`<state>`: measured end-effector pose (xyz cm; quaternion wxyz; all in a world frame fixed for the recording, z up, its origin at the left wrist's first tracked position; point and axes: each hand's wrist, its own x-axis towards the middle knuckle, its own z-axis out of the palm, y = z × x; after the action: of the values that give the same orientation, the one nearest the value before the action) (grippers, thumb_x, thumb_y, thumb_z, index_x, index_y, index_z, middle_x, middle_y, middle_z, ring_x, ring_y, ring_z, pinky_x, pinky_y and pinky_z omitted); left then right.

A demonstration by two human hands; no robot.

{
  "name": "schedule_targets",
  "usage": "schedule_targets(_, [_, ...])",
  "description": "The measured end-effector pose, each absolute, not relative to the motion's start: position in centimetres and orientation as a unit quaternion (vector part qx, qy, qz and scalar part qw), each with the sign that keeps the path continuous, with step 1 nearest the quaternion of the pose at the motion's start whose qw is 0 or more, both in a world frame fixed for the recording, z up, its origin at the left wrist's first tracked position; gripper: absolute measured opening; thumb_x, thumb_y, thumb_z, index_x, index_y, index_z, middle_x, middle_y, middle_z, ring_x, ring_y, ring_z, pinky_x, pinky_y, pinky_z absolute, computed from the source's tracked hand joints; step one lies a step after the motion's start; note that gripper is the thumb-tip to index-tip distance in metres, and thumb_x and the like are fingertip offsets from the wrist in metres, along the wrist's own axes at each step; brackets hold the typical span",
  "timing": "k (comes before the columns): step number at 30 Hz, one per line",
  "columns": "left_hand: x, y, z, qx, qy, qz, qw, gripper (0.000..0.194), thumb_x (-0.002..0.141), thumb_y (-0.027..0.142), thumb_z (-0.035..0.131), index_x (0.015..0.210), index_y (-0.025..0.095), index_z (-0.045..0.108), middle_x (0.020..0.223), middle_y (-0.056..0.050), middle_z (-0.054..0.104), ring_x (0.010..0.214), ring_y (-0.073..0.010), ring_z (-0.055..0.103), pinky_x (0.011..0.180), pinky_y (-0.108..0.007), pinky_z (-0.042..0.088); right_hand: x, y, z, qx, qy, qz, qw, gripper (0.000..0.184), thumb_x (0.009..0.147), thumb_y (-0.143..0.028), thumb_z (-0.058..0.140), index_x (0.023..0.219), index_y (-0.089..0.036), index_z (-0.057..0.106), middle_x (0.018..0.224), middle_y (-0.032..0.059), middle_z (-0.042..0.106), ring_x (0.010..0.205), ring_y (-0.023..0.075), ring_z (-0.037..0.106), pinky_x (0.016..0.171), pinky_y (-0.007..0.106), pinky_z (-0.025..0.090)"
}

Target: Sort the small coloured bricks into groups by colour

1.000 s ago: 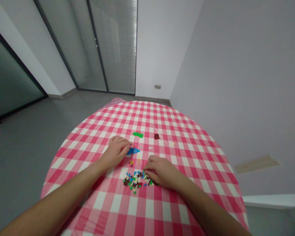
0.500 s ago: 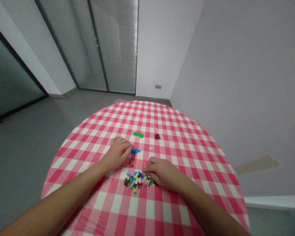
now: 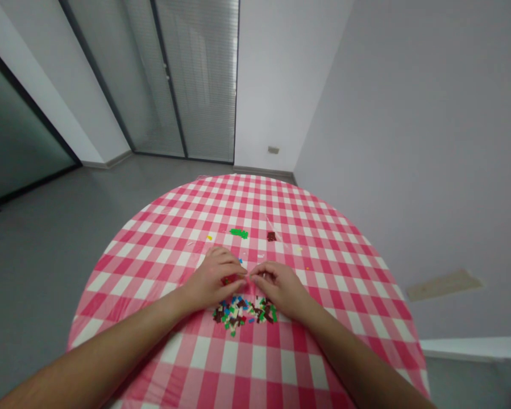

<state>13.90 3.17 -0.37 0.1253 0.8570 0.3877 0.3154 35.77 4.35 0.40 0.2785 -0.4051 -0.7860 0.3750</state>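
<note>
Both hands (image 3: 210, 278) have drawn together just above the tiny-brick pile (image 3: 242, 315).

**Head camera, one view, worn by the person, facing forward and down.**

Looks from just above and behind the left hand (image 3: 212, 281) and right hand (image 3: 279, 288), close to both, down onto a round counter (image 3: 255, 196) under a red-and-white checked cloth; wide view also takes in the grey floor (image 3: 54, 250) and a glass door with blinds (image 3: 199, 79) beyond.
</note>
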Motion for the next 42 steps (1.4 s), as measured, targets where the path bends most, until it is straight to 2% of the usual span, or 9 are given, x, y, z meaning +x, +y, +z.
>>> schedule_targets(7, [14.6, 2.9, -0.6, 0.840, 0.379, 0.357, 0.155, 0.019, 0.096, 0.036, 0.056, 0.090, 0.024, 0.069, 0.091, 0.000, 0.074, 0.088, -0.0175, 0.063, 0.085, -0.037, 0.042, 34.8, 4.4, -0.7, -0.428, -0.661, 0.517, 0.334, 0.013, 0.078, -0.029, 0.066, 0.082, -0.017, 0.071, 0.075, 0.0036, 0.070, 0.066, 0.0157, 0.062, 0.061, 0.026, 0.048])
schedule_targets(12, [14.6, 2.8, -0.6, 0.826, 0.379, 0.385, 0.160, 0.012, 0.094, 0.028, 0.059, 0.089, 0.025, 0.069, 0.088, 0.001, 0.074, 0.086, -0.0164, 0.063, 0.083, -0.036, 0.046, 34.8, 4.2, -0.8, -0.433, -0.611, 0.586, 0.310, 0.023, 0.077, -0.035, 0.065, 0.090, -0.017, 0.072, 0.057, -0.0020, 0.058, 0.046, 0.0105, 0.049, 0.045, 0.022, 0.038])
schedule_targets(17, [13.8, 3.8, -0.6, 0.777, 0.450, 0.400, 0.185, 0.012, 0.089, 0.030, 0.061, 0.086, 0.024, 0.070, 0.084, -0.002, 0.072, 0.083, -0.0181, 0.064, 0.080, -0.039, 0.049, 34.7, 4.2, -1.1, -0.426, -0.594, 0.592, 0.340, 0.029, 0.078, -0.034, 0.063, 0.099, -0.016, 0.071, 0.068, 0.0013, 0.064, 0.050, 0.0103, 0.052, 0.047, 0.022, 0.041])
schedule_targets(21, [12.0, 6.0, -1.3, 0.720, 0.544, 0.405, 0.146, 0.017, 0.088, 0.034, 0.061, 0.094, 0.023, 0.071, 0.094, -0.006, 0.073, 0.090, -0.0218, 0.064, 0.082, -0.042, 0.050, 34.6, 4.3, -1.2, -0.445, -0.597, 0.562, 0.361, 0.028, 0.078, -0.035, 0.065, 0.097, -0.015, 0.070, 0.073, 0.0041, 0.067, 0.050, 0.0105, 0.053, 0.045, 0.022, 0.041])
schedule_targets(23, [11.2, 7.0, -1.7, 0.716, 0.571, 0.384, 0.119, 0.016, 0.087, 0.035, 0.062, 0.091, 0.023, 0.071, 0.091, -0.006, 0.073, 0.087, -0.0232, 0.063, 0.081, -0.044, 0.048, 34.7, 4.4, -1.3, -0.454, -0.596, 0.552, 0.365, 0.028, 0.078, -0.036, 0.066, 0.097, -0.015, 0.070, 0.072, 0.0043, 0.067, 0.050, 0.0108, 0.053, 0.044, 0.023, 0.042])
schedule_targets(28, [10.9, 7.6, -2.3, 0.762, 0.572, 0.296, 0.067, 0.017, 0.089, 0.032, 0.058, 0.086, 0.026, 0.073, 0.087, -0.003, 0.074, 0.088, -0.0245, 0.061, 0.085, -0.047, 0.041, 35.0, 4.6, -1.4, -0.454, -0.587, 0.555, 0.376, 0.031, 0.079, -0.037, 0.067, 0.100, -0.015, 0.068, 0.081, 0.0065, 0.069, 0.054, 0.0120, 0.056, 0.049, 0.026, 0.049])
schedule_targets(36, [10.9, 7.4, -2.4, 0.765, 0.587, 0.262, 0.035, 0.020, 0.091, 0.030, 0.055, 0.092, 0.027, 0.075, 0.108, -0.002, 0.072, 0.099, -0.0256, 0.055, 0.090, -0.045, 0.037, 35.0, 4.2, -1.7, -0.422, -0.627, 0.540, 0.370, 0.028, 0.081, -0.029, 0.062, 0.106, -0.017, 0.066, 0.091, 0.0081, 0.070, 0.067, 0.0145, 0.062, 0.055, 0.025, 0.050])
schedule_targets(38, [10.7, 7.2, -2.2, 0.759, 0.594, 0.263, 0.027, 0.020, 0.089, 0.028, 0.055, 0.093, 0.027, 0.075, 0.109, -0.003, 0.071, 0.099, -0.0258, 0.053, 0.090, -0.046, 0.036, 35.1, 4.2, -1.6, -0.423, -0.632, 0.534, 0.369, 0.028, 0.082, -0.029, 0.061, 0.106, -0.017, 0.067, 0.090, 0.0083, 0.070, 0.066, 0.0148, 0.061, 0.055, 0.025, 0.049])
schedule_targets(42, [10.7, 6.7, -1.4, 0.760, 0.602, 0.243, 0.034, 0.020, 0.080, 0.019, 0.056, 0.081, 0.026, 0.075, 0.099, -0.003, 0.072, 0.098, -0.0269, 0.052, 0.092, -0.048, 0.034, 35.4, 4.3, -1.4, -0.430, -0.646, 0.514, 0.364, 0.029, 0.083, -0.031, 0.060, 0.107, -0.017, 0.067, 0.087, 0.0079, 0.069, 0.060, 0.0134, 0.058, 0.050, 0.024, 0.046])
